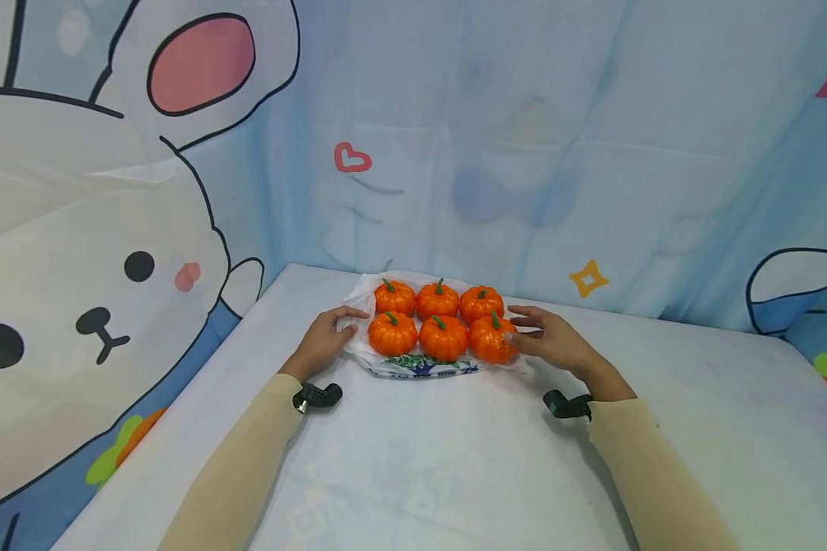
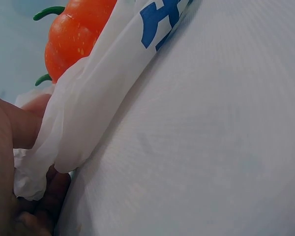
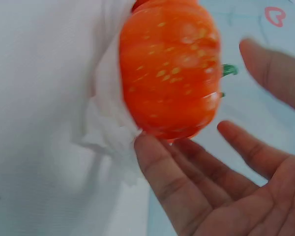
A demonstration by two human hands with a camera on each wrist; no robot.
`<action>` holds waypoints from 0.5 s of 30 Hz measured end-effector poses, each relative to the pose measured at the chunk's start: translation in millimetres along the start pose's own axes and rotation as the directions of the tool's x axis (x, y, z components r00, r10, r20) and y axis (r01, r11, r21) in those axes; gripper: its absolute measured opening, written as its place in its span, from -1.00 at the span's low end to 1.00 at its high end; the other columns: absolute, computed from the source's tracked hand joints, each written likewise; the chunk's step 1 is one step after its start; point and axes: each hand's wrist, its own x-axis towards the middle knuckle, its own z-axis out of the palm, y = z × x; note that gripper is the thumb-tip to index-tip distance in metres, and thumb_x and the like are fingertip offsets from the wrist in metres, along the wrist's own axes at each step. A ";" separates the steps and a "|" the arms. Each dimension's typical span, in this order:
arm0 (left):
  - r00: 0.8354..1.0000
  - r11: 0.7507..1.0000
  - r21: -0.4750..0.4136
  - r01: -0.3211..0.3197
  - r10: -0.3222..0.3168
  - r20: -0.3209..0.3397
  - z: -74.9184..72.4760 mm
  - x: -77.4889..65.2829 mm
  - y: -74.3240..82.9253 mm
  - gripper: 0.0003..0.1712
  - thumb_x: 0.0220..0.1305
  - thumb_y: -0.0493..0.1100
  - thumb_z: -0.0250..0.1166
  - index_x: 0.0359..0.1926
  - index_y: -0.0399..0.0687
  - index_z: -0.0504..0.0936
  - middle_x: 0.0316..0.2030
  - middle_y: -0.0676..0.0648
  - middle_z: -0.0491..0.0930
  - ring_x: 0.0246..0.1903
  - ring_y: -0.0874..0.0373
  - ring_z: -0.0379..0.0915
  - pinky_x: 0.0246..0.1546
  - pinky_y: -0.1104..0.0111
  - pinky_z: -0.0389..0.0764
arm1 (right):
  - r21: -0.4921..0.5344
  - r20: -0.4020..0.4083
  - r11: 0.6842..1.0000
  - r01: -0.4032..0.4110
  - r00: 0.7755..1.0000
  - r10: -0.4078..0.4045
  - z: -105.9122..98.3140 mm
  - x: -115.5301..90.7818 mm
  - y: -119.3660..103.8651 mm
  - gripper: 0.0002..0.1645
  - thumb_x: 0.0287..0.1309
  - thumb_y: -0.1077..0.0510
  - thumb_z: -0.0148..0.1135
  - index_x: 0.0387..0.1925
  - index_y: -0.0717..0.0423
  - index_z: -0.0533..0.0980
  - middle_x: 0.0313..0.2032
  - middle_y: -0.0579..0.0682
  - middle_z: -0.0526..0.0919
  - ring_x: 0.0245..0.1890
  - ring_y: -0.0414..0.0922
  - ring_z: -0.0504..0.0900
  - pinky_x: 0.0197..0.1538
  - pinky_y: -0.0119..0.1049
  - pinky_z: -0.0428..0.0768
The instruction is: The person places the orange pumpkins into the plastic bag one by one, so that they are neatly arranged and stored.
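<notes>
Several small orange pumpkins with green stems sit in two rows on a white plastic bag with blue and green print. At the bag's left side, my left hand pinches its edge; in the left wrist view the thumb lies over the plastic, other fingers beneath. My right hand is at the right end of the rows, by the front right pumpkin. The right wrist view has its fingers spread, one fingertip right at the pumpkin's lower side and the bag's edge.
The bag lies near the back of a white-covered table. A light blue curtain with cartoon prints hangs right behind it and along the left side. Each wrist wears a black camera mount.
</notes>
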 end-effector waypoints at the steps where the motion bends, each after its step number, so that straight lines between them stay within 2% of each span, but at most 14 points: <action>1: 1.000 1.000 0.000 0.000 0.000 0.001 0.4 0.0 0.0 -0.70 0.42 -0.20 0.13 0.08 0.13 0.64 0.32 -0.08 0.45 0.48 -0.02 0.11 0.51 -0.02 0.04 | -0.003 -0.013 1.000 -0.005 1.000 0.005 -0.7 -1.3 -1.8 -0.13 0.33 -0.10 0.18 0.49 0.18 0.11 0.38 0.36 0.30 0.27 0.30 0.46 0.16 0.06 0.61; 4: 1.000 1.000 -0.010 0.001 -0.001 0.004 1.4 -0.6 0.7 -0.69 0.43 -0.20 0.11 0.09 0.13 0.64 0.35 -0.09 0.41 0.48 -0.03 0.09 0.51 -0.03 0.03 | -0.018 -0.050 1.000 -0.020 0.999 0.019 -3.7 -5.9 -10.2 -0.14 0.35 -0.11 0.14 0.49 0.19 0.09 0.39 0.36 0.27 0.28 0.30 0.44 0.16 0.07 0.60; 9: 1.000 0.999 -0.045 0.000 0.000 -0.013 -0.4 -1.3 2.3 -0.68 0.44 -0.20 0.10 0.09 0.13 0.64 0.38 -0.11 0.34 0.51 -0.05 0.02 0.52 -0.05 0.00 | -0.107 -0.100 0.993 -0.053 0.994 0.043 -10.0 -12.8 -32.1 -0.12 0.36 -0.19 0.10 0.51 0.11 0.07 0.43 0.31 0.23 0.35 0.30 0.36 0.23 0.19 0.50; 12: 0.999 0.998 -0.049 -0.033 0.031 -0.044 0.1 0.1 5.4 -0.69 0.44 -0.18 0.11 0.11 0.10 0.65 0.45 -0.14 0.20 0.51 -0.13 -0.07 0.49 -0.10 0.04 | -0.143 -0.138 0.987 -0.071 0.989 0.051 -18.7 -24.6 -45.7 -0.09 0.35 -0.27 0.06 0.53 0.06 0.04 0.43 0.32 0.22 0.38 0.32 0.30 0.24 0.25 0.45; 15: 0.988 0.994 -0.023 -0.106 0.103 -0.112 3.0 -0.1 13.9 -0.67 0.45 -0.12 0.11 0.16 0.05 0.60 0.53 -0.18 -0.05 0.48 -0.23 -0.15 0.43 -0.18 0.08 | -0.168 -0.183 0.982 -0.087 0.982 0.056 -29.4 -44.2 -56.0 -0.04 0.33 -0.35 0.01 0.54 0.04 0.01 0.44 0.31 0.20 0.40 0.33 0.26 0.25 0.30 0.42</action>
